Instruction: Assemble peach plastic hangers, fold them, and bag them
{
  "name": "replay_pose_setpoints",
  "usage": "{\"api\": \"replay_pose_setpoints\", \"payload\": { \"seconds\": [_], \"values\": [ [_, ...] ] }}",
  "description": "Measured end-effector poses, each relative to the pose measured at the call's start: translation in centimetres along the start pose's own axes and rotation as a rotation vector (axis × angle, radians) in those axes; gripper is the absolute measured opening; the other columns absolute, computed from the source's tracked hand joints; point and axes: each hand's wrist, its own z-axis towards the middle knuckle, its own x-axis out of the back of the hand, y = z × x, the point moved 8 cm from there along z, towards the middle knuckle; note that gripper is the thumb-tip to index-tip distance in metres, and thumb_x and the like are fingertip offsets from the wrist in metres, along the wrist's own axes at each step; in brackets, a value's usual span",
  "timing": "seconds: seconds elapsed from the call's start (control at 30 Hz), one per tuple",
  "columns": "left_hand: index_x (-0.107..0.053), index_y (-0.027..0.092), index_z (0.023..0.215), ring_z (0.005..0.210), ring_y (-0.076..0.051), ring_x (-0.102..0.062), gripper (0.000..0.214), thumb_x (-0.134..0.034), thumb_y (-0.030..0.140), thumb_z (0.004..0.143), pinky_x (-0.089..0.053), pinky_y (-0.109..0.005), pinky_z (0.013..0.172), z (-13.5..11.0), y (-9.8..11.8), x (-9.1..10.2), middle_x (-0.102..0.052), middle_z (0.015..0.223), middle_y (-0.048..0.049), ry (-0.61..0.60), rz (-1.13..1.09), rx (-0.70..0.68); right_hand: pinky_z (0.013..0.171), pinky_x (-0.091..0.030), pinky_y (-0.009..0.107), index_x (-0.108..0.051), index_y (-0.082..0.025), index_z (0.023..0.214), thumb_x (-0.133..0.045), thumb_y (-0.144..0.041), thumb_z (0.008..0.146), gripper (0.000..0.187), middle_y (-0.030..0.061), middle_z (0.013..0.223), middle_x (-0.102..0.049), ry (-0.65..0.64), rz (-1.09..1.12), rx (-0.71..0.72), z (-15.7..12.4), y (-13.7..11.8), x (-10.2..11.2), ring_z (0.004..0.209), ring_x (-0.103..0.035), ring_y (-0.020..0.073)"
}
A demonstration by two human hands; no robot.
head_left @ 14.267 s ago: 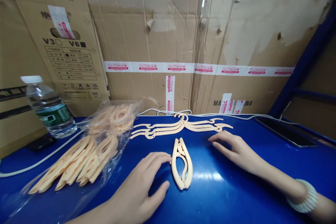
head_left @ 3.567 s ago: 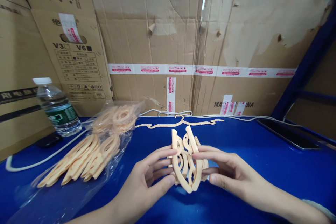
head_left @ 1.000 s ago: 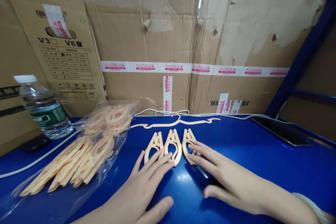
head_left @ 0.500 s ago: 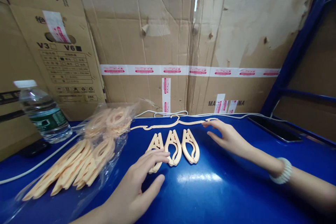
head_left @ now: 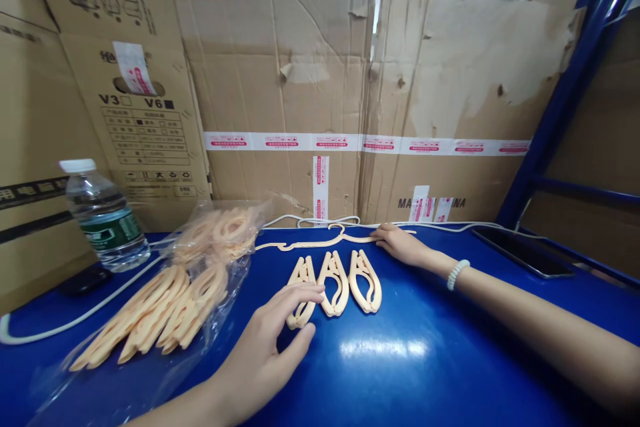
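Observation:
Three cream folding clothes hangers lie folded in a row on the blue table: a left one [head_left: 301, 315], a middle one [head_left: 342, 293] and a right one [head_left: 373, 290]. Behind them an unfolded hanger [head_left: 320, 242] lies spread wide, its hook pointing to the back. My right hand [head_left: 403, 245] has its fingers closed together on that hanger's right arm, hiding part of it. With thumb and fingers apart, my left hand [head_left: 273, 333] is at the left folded hanger and partly covers it; contact cannot be made out.
To the left, a clear plastic bag [head_left: 200, 293] contains several folded hangers. Behind it stand a water bottle [head_left: 107, 220] and a dark object [head_left: 85, 278]. A phone [head_left: 520, 252] lies at back right. White cables [head_left: 295, 220] run along the cardboard wall [head_left: 280, 93].
My right hand has moved left and back, from open beside the unfolded hanger's right end to closed on its arm. My left hand stays nearly still. The view has tilted up slightly.

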Motion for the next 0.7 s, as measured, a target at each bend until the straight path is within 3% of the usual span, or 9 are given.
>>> {"api": "replay_pose_setpoints", "payload": {
  "seconds": [0.17,0.3,0.43,0.57,0.7],
  "values": [
    [-0.06,0.027,0.116,0.121,-0.026,-0.056,0.031,-0.051,0.018,0.088,-0.043,-0.044,0.105,-0.2,0.1,0.4,-0.063,0.126,-0.0052,0.033,-0.021,-0.001,0.074,-0.049,0.031,-0.065,-0.015,0.082,-0.051,-0.017,0.086,0.014,0.011,0.085,-0.069,-0.026,0.019,-0.017,-1.1,0.0,1.7,0.08,-0.064,0.0224],
    [-0.059,0.027,0.116,0.125,-0.024,-0.052,0.03,-0.05,0.017,0.089,-0.039,-0.044,0.109,-0.3,0.0,0.7,-0.062,0.128,-0.0043,0.059,-0.047,0.005,0.067,-0.048,0.03,-0.056,-0.018,0.085,-0.047,-0.022,0.089,0.011,0.0086,0.083,-0.068,-0.001,0.042,-0.031,-3.8,0.2,4.0,0.073,-0.063,0.0203],
    [-0.059,0.028,0.115,0.126,-0.025,-0.051,0.028,-0.051,0.022,0.089,-0.037,-0.047,0.11,-0.2,-0.4,1.4,-0.06,0.129,-0.004,0.126,-0.071,0.042,0.063,-0.047,0.031,-0.049,-0.021,0.084,-0.044,-0.032,0.093,0.015,0.0062,0.081,-0.066,0.104,0.098,-0.078,-7.0,0.4,6.3,0.069,-0.063,0.0199],
    [-0.059,0.028,0.118,0.124,-0.028,-0.053,0.031,-0.052,0.032,0.088,-0.041,-0.048,0.106,0.1,-2.2,1.7,-0.061,0.129,-0.0051,0.145,-0.197,0.213,0.061,-0.049,0.03,-0.048,-0.022,0.085,-0.047,-0.039,0.093,0.018,0.0042,0.078,-0.066,0.235,0.193,-0.131,-8.9,-0.4,7.7,0.067,-0.063,0.0194],
    [-0.055,0.021,0.122,0.119,-0.03,-0.058,0.044,-0.058,0.042,0.083,-0.047,-0.047,0.101,0.4,-4.6,1.5,-0.058,0.133,-0.0118,0.205,-0.435,0.404,0.06,-0.051,0.029,-0.054,-0.022,0.101,-0.049,-0.039,0.094,0.019,0.006,0.086,-0.067,0.364,0.215,-0.089,-9.8,-2.7,8.4,0.072,-0.065,0.0199]
  ]
}}
